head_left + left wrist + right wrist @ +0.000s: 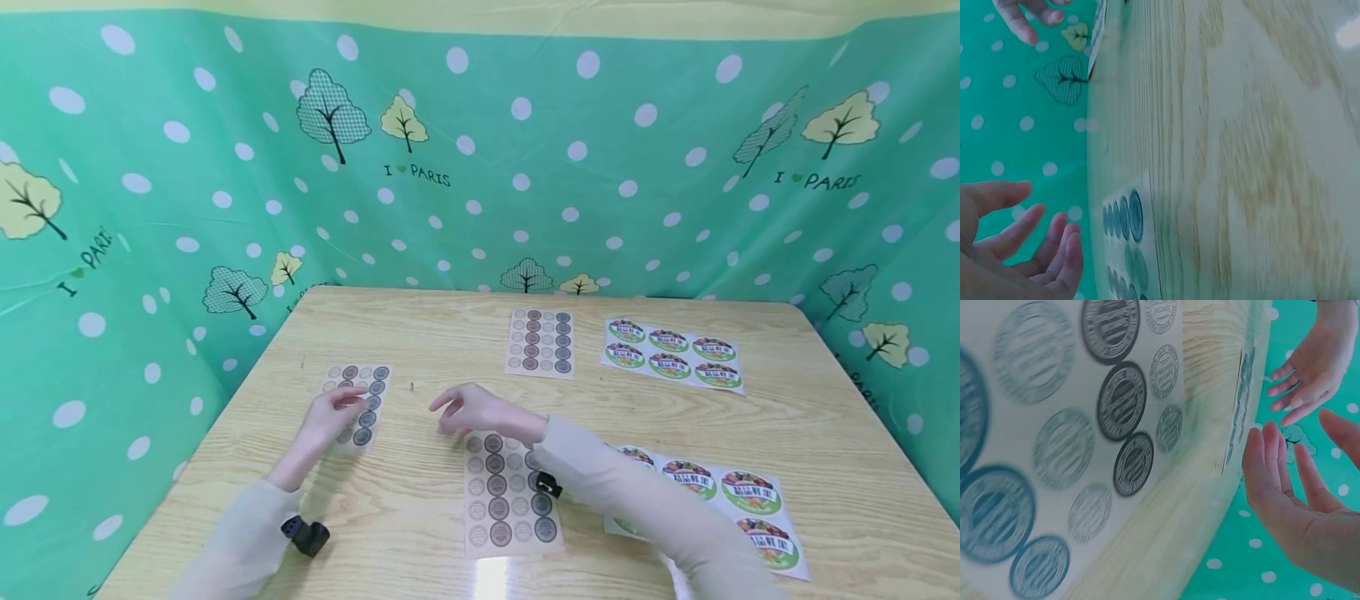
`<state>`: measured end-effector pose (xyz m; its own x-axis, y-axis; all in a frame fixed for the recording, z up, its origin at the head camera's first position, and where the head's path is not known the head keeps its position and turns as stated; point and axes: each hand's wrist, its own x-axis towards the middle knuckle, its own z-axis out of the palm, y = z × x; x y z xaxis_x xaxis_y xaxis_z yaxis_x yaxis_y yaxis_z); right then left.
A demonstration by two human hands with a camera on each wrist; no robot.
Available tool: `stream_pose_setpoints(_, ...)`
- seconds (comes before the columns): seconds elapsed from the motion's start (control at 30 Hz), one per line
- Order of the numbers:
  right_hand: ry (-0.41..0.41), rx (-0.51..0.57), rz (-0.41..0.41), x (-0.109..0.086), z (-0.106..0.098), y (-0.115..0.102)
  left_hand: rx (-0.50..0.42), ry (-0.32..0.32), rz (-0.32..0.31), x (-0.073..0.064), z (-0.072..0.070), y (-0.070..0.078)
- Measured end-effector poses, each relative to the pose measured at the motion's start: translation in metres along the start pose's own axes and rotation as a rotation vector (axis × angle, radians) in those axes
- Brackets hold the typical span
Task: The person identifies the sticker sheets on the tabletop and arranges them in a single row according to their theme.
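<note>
My left hand point(330, 418) hovers above a sheet of round stickers point(377, 402) on the table's left side, covering part of it. Its fingers are loosely bent and hold nothing, as the left wrist view of the hand point(1029, 250) shows. My right hand point(476, 408) is over the far end of a second round-sticker sheet point(510, 500) in the middle, fingers relaxed. In the right wrist view the right hand point(1300, 500) is empty, with brown and grey stickers on the sheet point(1072, 444) beside it. A tiny dark bit point(411, 387) lies between the hands.
Another round-sticker sheet point(540, 342) lies at the back of the wooden table point(420, 333). Two sheets of oval fruit labels are on the right, one far point(671, 354), one near point(757, 508) and partly under the right sleeve. A green dotted cloth point(480, 208) hangs behind.
</note>
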<state>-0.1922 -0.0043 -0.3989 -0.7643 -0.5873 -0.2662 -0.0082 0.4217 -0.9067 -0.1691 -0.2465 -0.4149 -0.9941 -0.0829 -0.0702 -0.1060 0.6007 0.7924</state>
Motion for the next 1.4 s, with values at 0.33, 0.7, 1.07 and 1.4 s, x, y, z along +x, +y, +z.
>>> stream_pose_setpoints(0.33,0.034,-0.135,-0.076,-0.027,-0.017,0.008,-0.074,-0.075,0.074,-0.007,0.023,0.018)
stream_pose_setpoints(0.7,0.089,-0.112,-0.071,-0.052,-0.034,0.03,-0.074,-0.16,0.134,-0.017,0.047,0.032)
stream_pose_setpoints(1.07,0.134,-0.142,-0.081,-0.072,-0.045,0.048,-0.1,-0.257,0.144,-0.027,0.07,0.044)
stream_pose_setpoints(1.4,0.179,-0.149,-0.052,-0.085,-0.049,0.063,-0.094,-0.327,0.173,-0.026,0.085,0.045)
